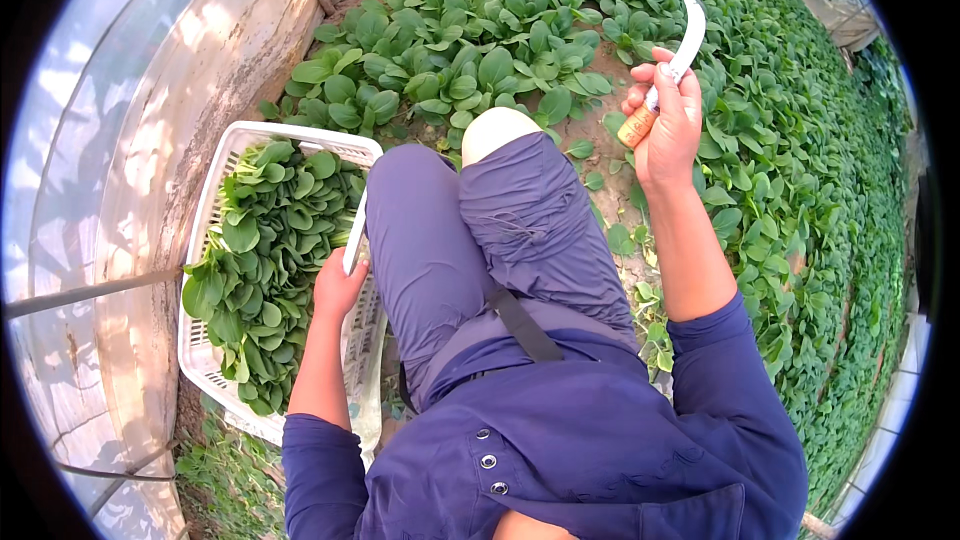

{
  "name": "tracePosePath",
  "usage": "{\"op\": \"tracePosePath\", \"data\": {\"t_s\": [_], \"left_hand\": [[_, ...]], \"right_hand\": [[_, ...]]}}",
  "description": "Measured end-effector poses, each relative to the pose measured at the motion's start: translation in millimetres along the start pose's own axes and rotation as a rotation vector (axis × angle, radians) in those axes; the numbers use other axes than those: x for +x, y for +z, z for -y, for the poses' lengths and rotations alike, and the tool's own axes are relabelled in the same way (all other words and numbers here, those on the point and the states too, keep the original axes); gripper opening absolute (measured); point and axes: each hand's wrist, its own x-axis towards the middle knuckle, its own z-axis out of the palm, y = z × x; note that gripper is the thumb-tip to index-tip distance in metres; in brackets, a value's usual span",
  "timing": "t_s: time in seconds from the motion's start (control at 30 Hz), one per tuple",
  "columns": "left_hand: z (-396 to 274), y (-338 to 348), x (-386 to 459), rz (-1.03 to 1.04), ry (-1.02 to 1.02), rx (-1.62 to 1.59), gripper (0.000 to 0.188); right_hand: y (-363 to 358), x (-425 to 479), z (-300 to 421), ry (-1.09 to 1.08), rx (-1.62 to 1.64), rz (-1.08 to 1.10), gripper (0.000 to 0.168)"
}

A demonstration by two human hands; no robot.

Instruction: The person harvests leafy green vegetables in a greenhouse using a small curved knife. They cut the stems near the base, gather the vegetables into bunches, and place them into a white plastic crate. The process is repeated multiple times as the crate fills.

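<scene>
A small sickle knife [691,34] with a curved blade and a wooden handle is gripped in my right hand [670,120], raised over the planted bed. The blade points up and away from me. On my other side, my left hand [339,283] grasps the near side rim of a white plastic crate [206,225], thumb on the rim and fingers partly hidden. Cut leafy greens [277,240], which look like young bok choy, fill much of the crate in packed rows. The crate stands beside my left leg.
Growing greens [487,37] cover the bed ahead and along my right. Bare soil [604,142] shows between them near my knees. A plastic film greenhouse wall [135,165] with metal poles [97,292] rises close on the left. My bent knees [517,187] take up the middle.
</scene>
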Motion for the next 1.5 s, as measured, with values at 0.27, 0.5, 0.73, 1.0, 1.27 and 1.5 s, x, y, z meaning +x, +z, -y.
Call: {"op": "tracePosePath", "data": {"t_s": [0.27, 0.5, 0.73, 1.0, 1.27, 1.5], "left_hand": [[-2.1, 10.1, -7.2, -0.259, 0.151, -0.077, 0.048], [-22.5, 1.6, -12.2, -0.178, 0.146, 0.143, 0.048], [-24.3, 5.0, -21.3, -0.730, 0.358, -0.079, 0.053], [-154.1, 8.0, -110.6, 0.145, 0.649, -0.724, 0.066], [-169.5, 24.7, -80.3, 0.462, 0.457, -0.815, 0.048], [-166.4, 2.9, -49.6, 0.004, 0.388, -0.834, 0.010]], "right_hand": [[-12.7, -74.9, -2.3, 0.202, -0.119, 0.127, 0.019], [7.5, -135.8, -16.1, 0.221, -0.243, 0.329, 0.020], [18.4, -192.8, -35.7, 0.329, -0.392, 0.635, 0.025], [39.1, -191.6, -38.1, -0.033, -0.611, 0.899, 0.023], [36.0, -173.5, -51.2, -0.173, -0.644, 0.804, 0.025], [14.0, -156.9, -55.4, -0.051, -0.638, 0.634, 0.046]]}}
